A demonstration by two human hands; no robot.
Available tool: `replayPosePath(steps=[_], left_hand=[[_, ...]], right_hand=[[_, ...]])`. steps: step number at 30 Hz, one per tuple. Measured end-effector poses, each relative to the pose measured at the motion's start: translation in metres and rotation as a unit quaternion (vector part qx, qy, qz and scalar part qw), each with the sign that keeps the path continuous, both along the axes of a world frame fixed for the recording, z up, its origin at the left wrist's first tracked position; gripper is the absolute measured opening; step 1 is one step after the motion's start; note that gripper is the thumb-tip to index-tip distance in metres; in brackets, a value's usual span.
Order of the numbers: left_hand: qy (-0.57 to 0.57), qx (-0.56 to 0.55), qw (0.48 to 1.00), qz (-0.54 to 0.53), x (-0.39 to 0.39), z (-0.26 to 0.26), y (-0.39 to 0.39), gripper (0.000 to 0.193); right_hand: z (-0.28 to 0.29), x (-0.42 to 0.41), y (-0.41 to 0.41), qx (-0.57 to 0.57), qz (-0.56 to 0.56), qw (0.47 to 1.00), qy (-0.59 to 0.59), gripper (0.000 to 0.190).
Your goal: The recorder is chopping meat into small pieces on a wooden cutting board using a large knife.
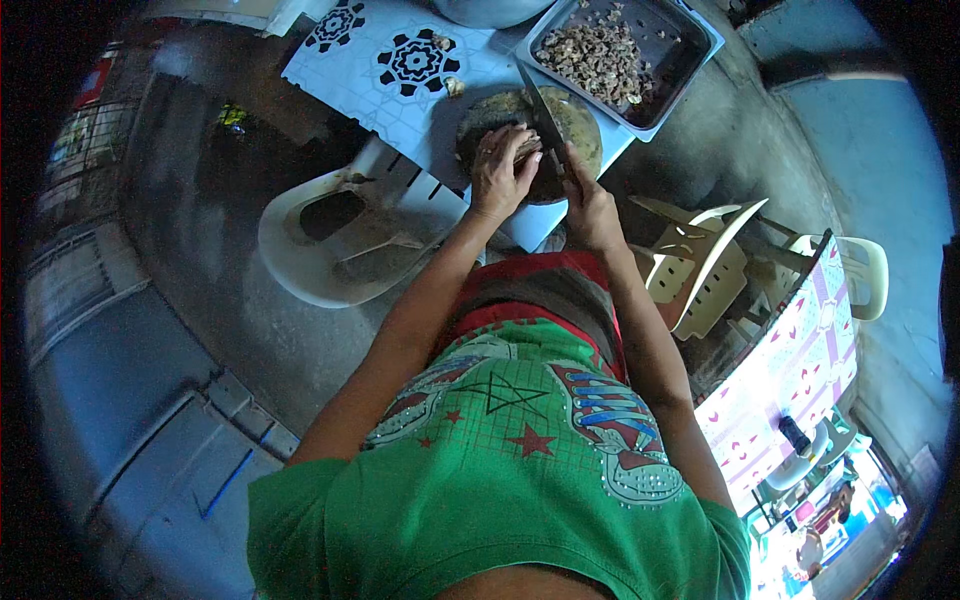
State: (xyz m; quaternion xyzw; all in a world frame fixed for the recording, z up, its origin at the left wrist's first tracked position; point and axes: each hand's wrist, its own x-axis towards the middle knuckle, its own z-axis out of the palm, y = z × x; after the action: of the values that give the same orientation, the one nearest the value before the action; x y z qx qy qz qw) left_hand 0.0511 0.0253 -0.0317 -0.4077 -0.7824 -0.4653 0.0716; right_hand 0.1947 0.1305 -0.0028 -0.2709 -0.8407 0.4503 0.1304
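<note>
A round wooden chopping board (581,124) rests near the corner of a table with a patterned cover (360,86). On the board my left hand (502,166) presses down a piece of brownish food, perhaps meat (529,146), mostly hidden under the fingers. My right hand (592,199) grips the handle of a kitchen knife (544,112), its long blade pointing away from me, just right of the left fingers. Beyond the board at the right, a rectangular metal tray (671,64) holds a heap of chopped brownish pieces (596,60).
Two small pale scraps (454,87) lie on the table cover left of the board. A rounded metal vessel (491,11) stands at the far edge. Plastic chairs flank me, one at the left (322,277) and one at the right (701,262). Another table (780,382) is at the right.
</note>
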Motion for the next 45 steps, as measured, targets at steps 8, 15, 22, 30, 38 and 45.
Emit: replayPosePath(steps=[8, 15, 22, 30, 38, 45], left_hand=[[0.009, 0.013, 1.0, -0.017, -0.002, -0.007, -0.001, 0.022], [0.007, 0.018, 1.0, -0.022, -0.002, -0.008, 0.001, 0.022], [0.013, 0.008, 1.0, 0.0, 0.0, -0.009, 0.0, 0.02], [0.013, 0.002, 1.0, 0.004, -0.003, -0.012, 0.002, 0.022], [0.04, -0.015, 0.999, 0.011, -0.002, -0.004, 0.002, 0.024], [0.049, -0.012, 0.999, 0.011, -0.003, -0.003, 0.002, 0.025]], right_hand=[[0.021, 0.003, -0.015, 0.03, 0.027, 0.999, -0.016, 0.065], [0.03, 0.005, -0.018, 0.053, 0.03, 0.997, -0.05, 0.066], [0.036, 0.02, -0.021, 0.013, 0.045, 0.995, -0.093, 0.063], [0.032, 0.0, -0.02, 0.102, 0.055, 0.983, -0.145, 0.065], [0.03, 0.022, -0.028, 0.102, 0.056, 0.987, -0.115, 0.07], [0.028, 0.024, -0.02, 0.16, 0.068, 0.971, -0.166, 0.074]])
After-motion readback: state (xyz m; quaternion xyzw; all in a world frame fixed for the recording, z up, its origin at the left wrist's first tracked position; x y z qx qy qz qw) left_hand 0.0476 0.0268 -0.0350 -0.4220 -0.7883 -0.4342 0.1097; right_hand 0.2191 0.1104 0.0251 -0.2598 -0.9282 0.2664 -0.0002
